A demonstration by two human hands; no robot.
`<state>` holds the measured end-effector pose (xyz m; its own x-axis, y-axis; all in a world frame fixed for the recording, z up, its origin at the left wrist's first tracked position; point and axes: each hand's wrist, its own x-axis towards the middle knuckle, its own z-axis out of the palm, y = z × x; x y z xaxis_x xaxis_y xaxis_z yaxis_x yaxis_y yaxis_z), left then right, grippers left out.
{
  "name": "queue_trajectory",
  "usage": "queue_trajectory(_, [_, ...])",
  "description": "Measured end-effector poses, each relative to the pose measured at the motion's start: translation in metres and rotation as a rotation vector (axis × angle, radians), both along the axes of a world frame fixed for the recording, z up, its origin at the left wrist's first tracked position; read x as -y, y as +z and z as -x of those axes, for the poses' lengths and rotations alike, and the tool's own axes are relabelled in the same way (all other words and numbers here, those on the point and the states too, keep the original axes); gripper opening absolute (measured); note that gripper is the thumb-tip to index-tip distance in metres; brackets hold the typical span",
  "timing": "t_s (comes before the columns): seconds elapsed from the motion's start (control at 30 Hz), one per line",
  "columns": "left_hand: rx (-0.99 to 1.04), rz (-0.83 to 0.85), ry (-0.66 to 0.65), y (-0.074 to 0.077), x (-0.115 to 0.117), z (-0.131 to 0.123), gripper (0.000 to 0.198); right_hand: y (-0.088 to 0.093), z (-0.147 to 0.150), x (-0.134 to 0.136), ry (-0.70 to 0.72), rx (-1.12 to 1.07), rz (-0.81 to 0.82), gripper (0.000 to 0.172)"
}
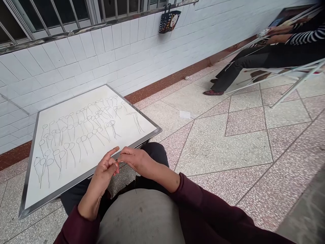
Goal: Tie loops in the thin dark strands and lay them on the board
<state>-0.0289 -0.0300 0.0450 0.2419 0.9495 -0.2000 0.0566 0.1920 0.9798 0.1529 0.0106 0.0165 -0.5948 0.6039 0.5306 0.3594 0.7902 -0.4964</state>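
Note:
A white board (63,176) with a metal frame rests across my lap, and several thin looped wire pieces (83,135) lie on it in rows. My left hand (105,169) and my right hand (135,160) meet at the board's near edge, fingertips pinched together on something too thin to make out, perhaps a wire. The index finger of my left hand sticks out over the board. Both sleeves are dark red.
A white tiled wall (101,57) with a barred window runs behind the board. At the right, another person (266,61) in dark trousers sits on a metal-framed chair. A small dark bag (169,21) hangs on the wall. A terrazzo floor (228,142) spreads to the right.

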Motion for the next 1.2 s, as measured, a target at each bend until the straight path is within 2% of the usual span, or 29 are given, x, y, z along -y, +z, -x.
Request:
queue_trajectory(0.23, [-0.033, 0.025, -0.037, -0.0002, 0.0, 0.0033, 0.062, 0.0015, -0.001, -0.0001, 0.012, 0.033, -0.034, 0.022])
queue_trajectory(0.57, [0.043, 0.038, 0.011, -0.0026, -0.0016, 0.003, 0.067, 0.0042, -0.0038, -0.0044, 0.081, -0.011, 0.102, 0.01])
queue_trajectory(0.9, [-0.008, -0.003, -0.055, 0.0016, -0.0005, -0.0018, 0.064, 0.0001, -0.0017, -0.0028, 0.104, -0.018, 0.162, 0.007])
queue_trajectory(1.1, [-0.061, 0.0, -0.065, 0.0009, 0.0001, 0.0009, 0.061, 0.0015, 0.0009, 0.0002, 0.034, -0.021, 0.144, 0.006])
queue_trajectory(1.2, [-0.088, -0.01, -0.077, -0.0008, 0.0002, 0.0023, 0.06, 0.0011, 0.0018, 0.0005, 0.054, -0.011, 0.172, 0.005])
